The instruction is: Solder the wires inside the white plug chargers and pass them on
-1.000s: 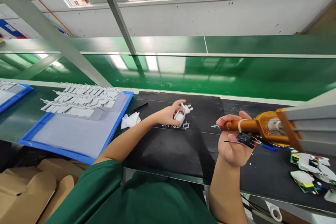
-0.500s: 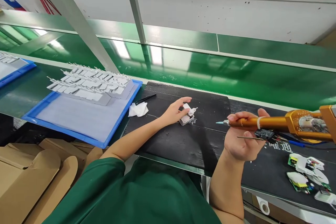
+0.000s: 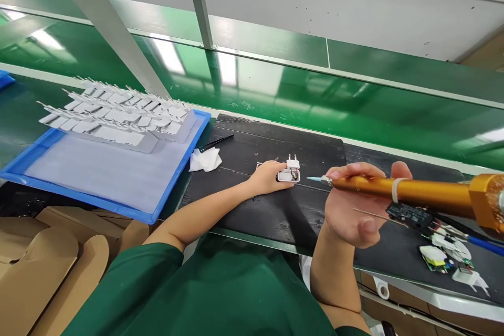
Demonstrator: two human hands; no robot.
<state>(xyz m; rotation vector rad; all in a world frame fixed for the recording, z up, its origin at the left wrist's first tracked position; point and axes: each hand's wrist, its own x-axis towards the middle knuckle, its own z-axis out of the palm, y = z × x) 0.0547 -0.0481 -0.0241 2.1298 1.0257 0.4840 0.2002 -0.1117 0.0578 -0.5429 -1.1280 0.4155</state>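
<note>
Two-handed hold over a black-covered surface [image 3: 252,215]. Left hand [image 3: 268,177]: fingers closed around a white plug housing [image 3: 289,175], between the surface's far and near edges; prongs toward the far edge, open mouth exposed with wires inside, probably to leave the cavity unobstructed; resting or slightly raised, not determinable. Right hand [image 3: 350,210]: fingers narrowed around a gold tool [image 3: 433,189], palm upward, pale blue nozzle [image 3: 315,178] near the housing yet apart from it, presumably for fine control close to the tip; contact with the black switch [image 3: 409,214] uncertain. At left, a blue tray [image 3: 181,168] with white liner [image 3: 94,173]; toward its far edge, ranks of white plug parts [image 3: 118,110], apparently aligned for easy picking. Beside the tray's right edge, crumpled white tissue [image 3: 206,159] and slim black implement [image 3: 216,143]. Toward the surface's near edge at right, loose circuit boards [image 3: 435,258]. Below the near edge at left, cardboard boxes [image 3: 59,257], contents unseen.
</note>
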